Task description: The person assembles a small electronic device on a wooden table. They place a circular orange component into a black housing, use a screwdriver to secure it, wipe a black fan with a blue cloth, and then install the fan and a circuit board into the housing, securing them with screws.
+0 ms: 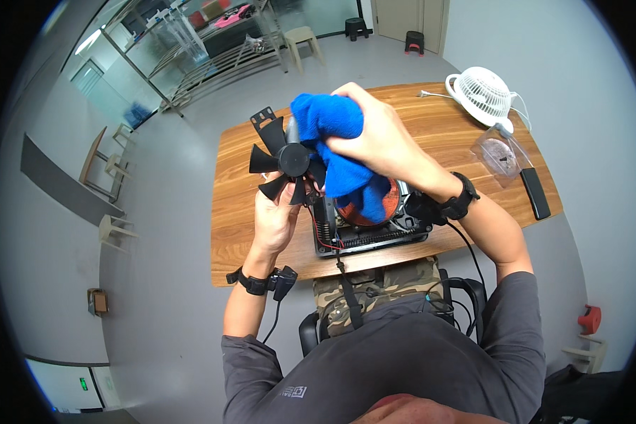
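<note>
My left hand (pixel 275 219) holds up a small black fan (pixel 290 159) with several blades and a mounting bracket, gripping it from below. My right hand (pixel 374 141) is closed on a bright blue cloth (pixel 339 148) and presses it against the fan's right side. The cloth hangs down over an opened black appliance (pixel 374 226) with a copper-coloured coil inside. Thin red wires (pixel 321 233) run from the fan down to that appliance, which lies at the near edge of the wooden table (pixel 247 212).
A white desk fan (pixel 482 93) stands at the table's far right, with a clear plastic bag (pixel 498 157) and a black bar-shaped object (pixel 535 192) beside it. Stools, a metal rack and small chairs stand on the grey floor beyond. Cables hang from both wrist straps.
</note>
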Motion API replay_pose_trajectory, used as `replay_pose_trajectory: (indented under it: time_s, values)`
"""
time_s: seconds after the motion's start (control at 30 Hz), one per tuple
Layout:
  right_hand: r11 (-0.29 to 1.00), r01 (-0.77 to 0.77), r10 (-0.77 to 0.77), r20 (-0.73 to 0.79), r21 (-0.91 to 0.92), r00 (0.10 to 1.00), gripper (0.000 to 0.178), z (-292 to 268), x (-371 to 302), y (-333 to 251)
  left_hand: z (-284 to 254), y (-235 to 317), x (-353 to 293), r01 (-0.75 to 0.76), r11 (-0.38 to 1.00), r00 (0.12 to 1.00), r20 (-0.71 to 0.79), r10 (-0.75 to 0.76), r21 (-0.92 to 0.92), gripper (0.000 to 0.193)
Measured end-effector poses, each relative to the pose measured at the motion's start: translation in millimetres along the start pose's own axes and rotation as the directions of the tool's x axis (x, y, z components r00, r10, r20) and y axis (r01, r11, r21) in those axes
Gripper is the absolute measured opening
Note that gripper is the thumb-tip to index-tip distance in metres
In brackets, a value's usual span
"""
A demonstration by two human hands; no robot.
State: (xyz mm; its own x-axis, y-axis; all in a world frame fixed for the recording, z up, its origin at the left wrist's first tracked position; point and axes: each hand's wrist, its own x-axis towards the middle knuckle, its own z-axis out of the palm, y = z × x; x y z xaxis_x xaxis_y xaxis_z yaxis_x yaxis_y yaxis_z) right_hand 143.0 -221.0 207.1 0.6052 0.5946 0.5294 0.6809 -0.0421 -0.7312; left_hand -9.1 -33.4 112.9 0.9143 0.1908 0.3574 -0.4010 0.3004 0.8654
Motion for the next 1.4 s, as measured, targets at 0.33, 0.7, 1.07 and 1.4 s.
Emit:
replay_pose_trajectory:
  time_s: [0.33, 0.7, 1.07, 1.4]
  values:
    - [0.996, 0.067, -0.075, -0.169, -0.053, 0.983, 0.052, 0.0, -10.7, -18.0, 5.5, 7.0, 12.9, -0.048, 0.999, 0.997, -0.054, 0.048, 0.002, 0.024]
    - [0.922, 0.31, -0.33, -0.055, -0.232, 0.942, 0.053, 8.2, -13.2, -27.4, 15.8, 1.4, 25.2, 0.037, 0.991, 0.963, -0.27, 0.0, 0.132, 0.029]
    - [0.752, 0.508, -0.395, 0.328, -0.42, 0.858, 0.052, 20.7, -15.6, -11.9, 5.0, -8.5, 17.2, 0.022, 0.995, 0.966, -0.26, 0.004, 0.094, 0.027]
    - [0.971, 0.178, -0.201, -0.142, -0.157, 0.969, 0.05, -24.4, 8.0, -5.4, -14.4, 10.8, 18.3, -0.088, 0.822, 0.987, -0.062, 0.149, 0.563, 0.044]
